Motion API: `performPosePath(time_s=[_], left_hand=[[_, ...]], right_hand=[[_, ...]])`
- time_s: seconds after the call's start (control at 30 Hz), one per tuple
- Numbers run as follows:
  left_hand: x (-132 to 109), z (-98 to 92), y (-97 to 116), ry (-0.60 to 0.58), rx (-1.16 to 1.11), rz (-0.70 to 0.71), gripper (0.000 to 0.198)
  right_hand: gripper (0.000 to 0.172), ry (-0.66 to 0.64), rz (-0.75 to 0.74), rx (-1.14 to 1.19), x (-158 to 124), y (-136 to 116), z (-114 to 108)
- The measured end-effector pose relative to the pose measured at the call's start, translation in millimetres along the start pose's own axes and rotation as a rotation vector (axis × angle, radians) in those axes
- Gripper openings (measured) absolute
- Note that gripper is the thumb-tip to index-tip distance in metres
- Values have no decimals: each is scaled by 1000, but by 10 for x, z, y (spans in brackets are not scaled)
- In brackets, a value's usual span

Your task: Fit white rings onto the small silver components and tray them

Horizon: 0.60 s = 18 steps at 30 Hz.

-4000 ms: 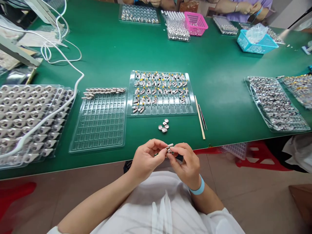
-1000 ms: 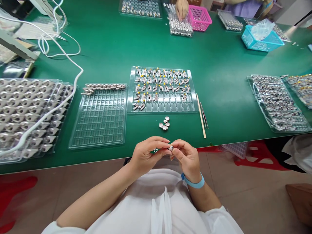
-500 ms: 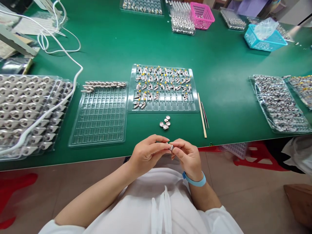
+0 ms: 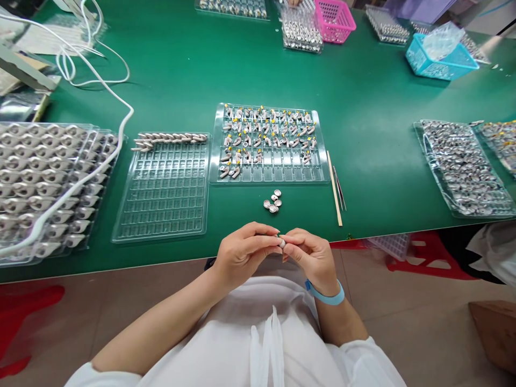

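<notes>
My left hand (image 4: 243, 251) and my right hand (image 4: 313, 255) meet just over the table's front edge, fingertips pinched together on a small metallic earbud-like part (image 4: 282, 243). The fingers cover most of it. Beyond the hands lies a little cluster of round silvery caps (image 4: 273, 203) on the green mat. Behind that, a clear compartment tray (image 4: 278, 173) holds rows of grey curved pieces with yellow tabs. To its left, another clear tray (image 4: 161, 207) has a line of grey shells (image 4: 173, 138) along its far edge.
A wooden stick (image 4: 334, 188) and tweezers (image 4: 339, 188) lie right of the middle tray. Stacked trays of grey shells (image 4: 44, 188) stand at left, crossed by a white cable (image 4: 100, 80). Filled trays (image 4: 463, 166), a blue basket (image 4: 439, 62) and a pink basket (image 4: 335, 21) sit farther off.
Both hands keep their pinch on the small part, which has turned slightly between the fingers. My right wrist has shifted a little to the right. A person's fingers now show at the far tray.
</notes>
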<state>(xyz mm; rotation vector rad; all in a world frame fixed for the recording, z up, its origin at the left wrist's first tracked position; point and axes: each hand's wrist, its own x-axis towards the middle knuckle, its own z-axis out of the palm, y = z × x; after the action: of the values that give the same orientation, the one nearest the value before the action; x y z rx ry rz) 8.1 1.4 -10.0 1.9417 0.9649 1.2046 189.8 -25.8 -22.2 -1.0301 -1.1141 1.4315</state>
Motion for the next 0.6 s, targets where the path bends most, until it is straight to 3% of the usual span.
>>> performPosePath(time_s=[0.4,0.6], left_hand=[[-17,24,-20,26,0,58,13],[-44,29,-6,26,47,52,20]], right_hand=[[12,-39,-220,-383,-17,-66,-43],[16,-35,-267,-452,7,-99,-22]])
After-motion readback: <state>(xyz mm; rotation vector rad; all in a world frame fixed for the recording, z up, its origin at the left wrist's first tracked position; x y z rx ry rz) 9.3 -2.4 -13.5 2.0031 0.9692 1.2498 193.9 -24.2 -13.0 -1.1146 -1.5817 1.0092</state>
